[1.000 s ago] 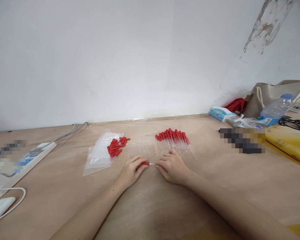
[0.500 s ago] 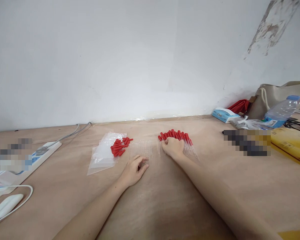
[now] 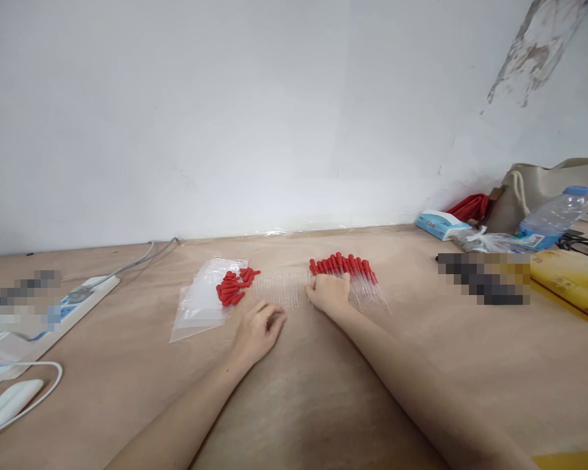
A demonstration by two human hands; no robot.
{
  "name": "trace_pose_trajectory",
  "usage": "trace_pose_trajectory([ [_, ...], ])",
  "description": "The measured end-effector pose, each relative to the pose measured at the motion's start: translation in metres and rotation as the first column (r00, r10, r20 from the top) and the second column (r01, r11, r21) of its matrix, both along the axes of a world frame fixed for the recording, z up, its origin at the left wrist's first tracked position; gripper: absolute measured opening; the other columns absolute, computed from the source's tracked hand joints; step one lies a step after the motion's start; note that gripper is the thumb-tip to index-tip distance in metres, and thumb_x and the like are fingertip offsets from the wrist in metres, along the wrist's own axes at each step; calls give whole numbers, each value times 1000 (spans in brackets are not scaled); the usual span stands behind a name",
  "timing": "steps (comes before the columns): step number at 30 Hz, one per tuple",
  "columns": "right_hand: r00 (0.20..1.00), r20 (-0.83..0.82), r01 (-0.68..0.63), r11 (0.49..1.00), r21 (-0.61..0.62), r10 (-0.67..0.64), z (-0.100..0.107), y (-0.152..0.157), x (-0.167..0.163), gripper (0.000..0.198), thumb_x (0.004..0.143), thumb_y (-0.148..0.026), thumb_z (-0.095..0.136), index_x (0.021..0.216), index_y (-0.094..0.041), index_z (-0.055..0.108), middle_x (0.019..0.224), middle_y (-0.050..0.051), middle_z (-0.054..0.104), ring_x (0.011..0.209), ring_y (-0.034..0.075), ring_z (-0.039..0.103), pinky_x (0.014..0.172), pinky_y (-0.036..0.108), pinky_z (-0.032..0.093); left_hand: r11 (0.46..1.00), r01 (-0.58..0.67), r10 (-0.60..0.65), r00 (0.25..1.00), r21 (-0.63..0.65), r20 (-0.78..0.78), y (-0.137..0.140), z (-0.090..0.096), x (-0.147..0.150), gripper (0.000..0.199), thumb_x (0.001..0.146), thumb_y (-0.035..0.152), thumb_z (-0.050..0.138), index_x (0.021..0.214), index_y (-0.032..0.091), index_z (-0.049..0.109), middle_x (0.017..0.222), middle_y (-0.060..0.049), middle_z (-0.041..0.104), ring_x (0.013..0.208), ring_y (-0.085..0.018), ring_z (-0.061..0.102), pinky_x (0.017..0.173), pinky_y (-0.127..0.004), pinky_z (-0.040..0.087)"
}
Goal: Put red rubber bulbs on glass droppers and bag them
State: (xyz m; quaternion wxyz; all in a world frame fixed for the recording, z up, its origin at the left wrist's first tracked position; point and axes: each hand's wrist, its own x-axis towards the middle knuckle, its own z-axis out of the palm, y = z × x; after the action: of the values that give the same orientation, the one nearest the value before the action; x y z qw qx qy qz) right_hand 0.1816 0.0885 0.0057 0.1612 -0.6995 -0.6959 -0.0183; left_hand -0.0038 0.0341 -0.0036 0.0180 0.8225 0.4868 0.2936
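My right hand is curled over the left end of a row of glass droppers with red rubber bulbs. Its fingers are closed over the clear stems there, and what lies under the fingertips is hidden. Clear glass tubes without bulbs lie side by side left of that hand. My left hand rests on the table just in front of these tubes, loosely bent, with a gap inside the curve of thumb and fingers and nothing seen in it. Loose red rubber bulbs are heaped farther left.
Clear zip bags lie under and beside the loose bulbs. At the left is a white power strip with cables. On the right are a blue tissue pack, a plastic bottle and a yellow package. A wall stands behind the table.
My right hand has shifted left to the end of the dropper row, uncovering several stems on its right. My left hand has drawn slightly left, its thumb closer to the fingers.
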Motion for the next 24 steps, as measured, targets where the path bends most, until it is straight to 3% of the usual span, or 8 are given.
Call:
trace_pose_trajectory([
  [1, 1000, -3, -1, 1000, -4, 1, 0, 0, -1, 32, 78, -38, 44, 68, -15, 63, 68, 11, 65, 63, 21, 59, 78, 40, 25, 990, -100, 105, 993, 94, -46, 2, 2, -5, 17, 82, 29, 47, 81, 19, 61, 81, -5, 58, 77, -20, 51, 69, -32, 38],
  [3, 1000, -12, -11, 1000, -6, 11, -1, -1, -3, 33, 78, -40, 44, 68, -15, 64, 67, 10, 65, 63, 20, 58, 78, 40, 26, 923, -282, 321, 939, 264, -120, 6, 7, -18, 17, 81, 29, 47, 79, 19, 62, 83, -8, 58, 84, -25, 49, 72, -37, 34],
  [7, 999, -43, -20, 1000, -15, 19, -3, -2, -6, 32, 78, -38, 42, 68, -16, 64, 67, 10, 65, 63, 20, 58, 77, 40, 25, 828, -408, 514, 827, 384, -230, 17, 11, -44, 19, 81, 30, 46, 81, 18, 61, 87, -11, 57, 84, -28, 47, 70, -39, 30],
  [13, 973, -228, 7, 990, 138, 25, -9, -8, -1, 27, 79, -36, 42, 69, -19, 60, 68, 3, 65, 65, 17, 57, 79, 38, 22, 827, -426, 533, 801, 366, -274, 25, 5, -56, 20, 80, 30, 47, 75, 18, 61, 84, -11, 56, 84, -27, 47, 69, -38, 28],
  [18, 951, -288, 7, 923, 385, 113, -21, -23, 11, 25, 82, -37, 41, 71, -18, 54, 66, 2, 62, 64, 15, 55, 74, 34, 24, 818, -413, 549, 768, 400, -330, 26, 5, -54, 23, 83, 28, 42, 74, 15, 58, 81, -11, 58, 82, -26, 48, 68, -37, 28],
  [21, 936, -249, -108, 878, 466, 247, -27, -39, 23, 23, 85, -33, 39, 73, -17, 51, 65, 2, 61, 60, 14, 54, 72, 33, 27, 819, -403, 542, 778, 409, -318, 26, 6, -53, 22, 85, 27, 40, 76, 14, 55, 77, -10, 59, 80, -26, 50, 69, -37, 29],
  [24, 867, -191, -321, 811, 490, 459, -30, -55, 37, 20, 87, -29, 38, 78, -17, 52, 69, 3, 61, 62, 13, 53, 70, 30, 30, 849, -375, 475, 851, 373, -225, 24, 6, -47, 19, 85, 25, 39, 78, 15, 54, 76, -8, 60, 81, -25, 52, 73, -39, 32],
])
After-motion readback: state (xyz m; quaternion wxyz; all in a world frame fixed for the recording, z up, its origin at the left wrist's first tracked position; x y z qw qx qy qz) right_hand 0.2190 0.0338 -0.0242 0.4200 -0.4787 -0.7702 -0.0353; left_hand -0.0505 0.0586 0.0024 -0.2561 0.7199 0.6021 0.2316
